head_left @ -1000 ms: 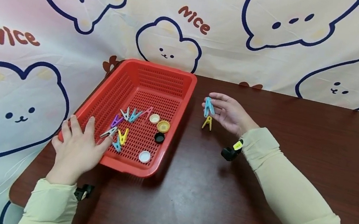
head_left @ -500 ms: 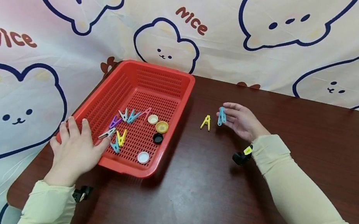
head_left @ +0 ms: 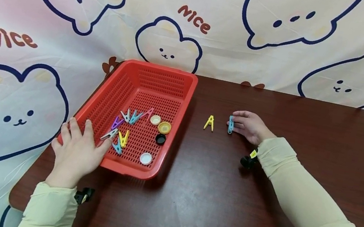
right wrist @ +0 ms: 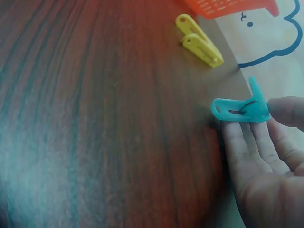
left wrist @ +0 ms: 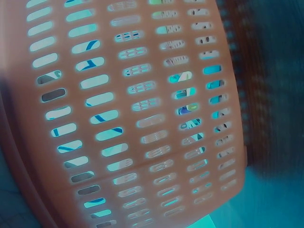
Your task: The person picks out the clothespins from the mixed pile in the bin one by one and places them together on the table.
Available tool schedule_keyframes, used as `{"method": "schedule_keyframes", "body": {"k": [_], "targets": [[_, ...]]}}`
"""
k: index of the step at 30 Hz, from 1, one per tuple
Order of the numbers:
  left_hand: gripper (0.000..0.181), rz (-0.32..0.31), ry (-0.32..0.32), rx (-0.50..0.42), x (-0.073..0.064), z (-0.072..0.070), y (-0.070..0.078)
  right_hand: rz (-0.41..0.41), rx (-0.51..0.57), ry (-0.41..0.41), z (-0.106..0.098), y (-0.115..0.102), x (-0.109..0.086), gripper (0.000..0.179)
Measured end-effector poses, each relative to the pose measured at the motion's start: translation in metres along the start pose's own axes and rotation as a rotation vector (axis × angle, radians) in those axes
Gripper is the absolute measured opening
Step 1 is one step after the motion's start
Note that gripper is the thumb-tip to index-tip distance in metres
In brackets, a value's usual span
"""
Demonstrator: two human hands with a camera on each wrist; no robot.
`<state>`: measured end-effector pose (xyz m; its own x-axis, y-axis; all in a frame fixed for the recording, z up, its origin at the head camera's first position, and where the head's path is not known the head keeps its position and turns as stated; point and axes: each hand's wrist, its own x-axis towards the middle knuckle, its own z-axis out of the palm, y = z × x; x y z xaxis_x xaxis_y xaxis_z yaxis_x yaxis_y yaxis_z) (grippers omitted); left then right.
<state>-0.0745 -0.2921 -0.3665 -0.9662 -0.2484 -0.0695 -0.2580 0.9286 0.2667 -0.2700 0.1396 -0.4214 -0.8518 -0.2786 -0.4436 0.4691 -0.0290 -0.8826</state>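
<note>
My right hand (head_left: pixel 249 126) pinches a light blue clothespin (head_left: pixel 231 124) between thumb and fingers, low over the table right of the basket. In the right wrist view the thumb presses one end of the blue clothespin (right wrist: pixel 242 109), and the fingers lie beneath it. A yellow clothespin (head_left: pixel 209 123) stands on the table, legs toward me, between that hand and the red plastic basket (head_left: pixel 160 68). My left hand (head_left: pixel 76 156) rests on the basket's near left rim with fingers spread. The left wrist view shows the slotted basket wall (left wrist: pixel 104 147) and no hand.
Inside the basket lie several clothespins, among them a purple one (head_left: pixel 117 122) and a yellow one (head_left: pixel 123 138). Also there are a black cap (head_left: pixel 160 139), a yellow cap (head_left: pixel 164 127) and two whitish caps. A printed cloth (head_left: pixel 226 61) hangs behind the brown table (head_left: pixel 188 209).
My right hand has carried the blue clothespin rightward and down, away from the standing yellow clothespin, and turned it. The left hand stays at the basket rim.
</note>
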Motion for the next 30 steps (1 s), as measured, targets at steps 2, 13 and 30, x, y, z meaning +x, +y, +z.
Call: {"method": "schedule_keyframes", "body": {"k": [2,13,30], "targets": [[0.097,-0.002,-0.003,0.000,0.000,0.000,0.000,-0.001,-0.030,0.012,0.000,0.002,0.001,0.029],[0.095,-0.005,-0.007,-0.003,0.000,-0.001,0.000,-0.030,-0.202,0.053,0.012,-0.001,0.009,0.036],[0.094,-0.003,-0.018,-0.014,0.001,0.000,-0.001,-0.029,-0.286,0.141,0.026,0.000,0.009,0.032]]}}
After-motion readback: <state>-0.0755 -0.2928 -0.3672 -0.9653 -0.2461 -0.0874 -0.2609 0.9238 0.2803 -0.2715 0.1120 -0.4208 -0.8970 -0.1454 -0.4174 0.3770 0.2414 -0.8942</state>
